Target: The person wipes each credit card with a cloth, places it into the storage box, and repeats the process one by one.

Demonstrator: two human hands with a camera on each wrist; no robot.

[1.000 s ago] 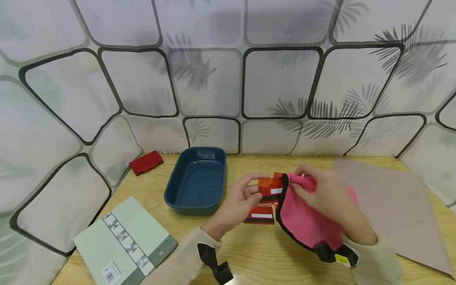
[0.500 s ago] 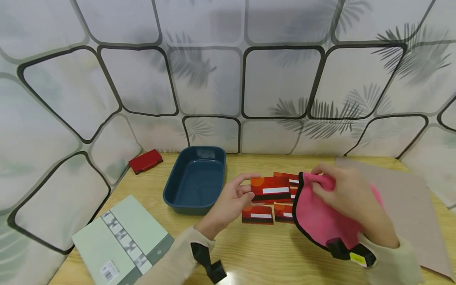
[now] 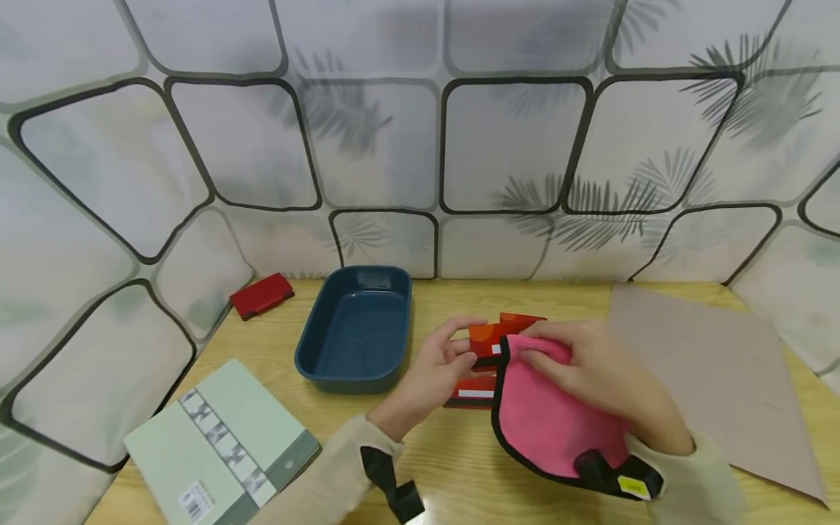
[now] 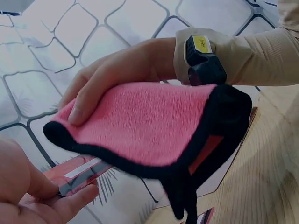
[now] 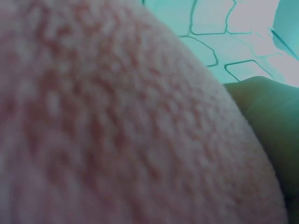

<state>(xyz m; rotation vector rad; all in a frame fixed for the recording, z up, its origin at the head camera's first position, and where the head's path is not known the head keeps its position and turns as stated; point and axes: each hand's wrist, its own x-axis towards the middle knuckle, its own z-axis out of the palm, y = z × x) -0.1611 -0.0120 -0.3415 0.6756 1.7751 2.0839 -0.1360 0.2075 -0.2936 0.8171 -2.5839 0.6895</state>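
This looks like a small table corner set up for recording; whether it belongs to a home or an office cannot be told. A pale wall covering (image 3: 377,157) printed with dark rounded outlines and grey leaves (image 3: 604,211) closes in the back and both sides of the wood-grained table (image 3: 453,452). Small black devices (image 3: 394,481) strapped at both wrists give the filming look.

Cloth (image 3: 558,423) pink, black-edged; card (image 3: 483,340) red-orange, black-striped; basin (image 3: 357,328) dark blue; backdrop (image 3: 512,146) whitish, dark-outlined cells, grey leaf print.
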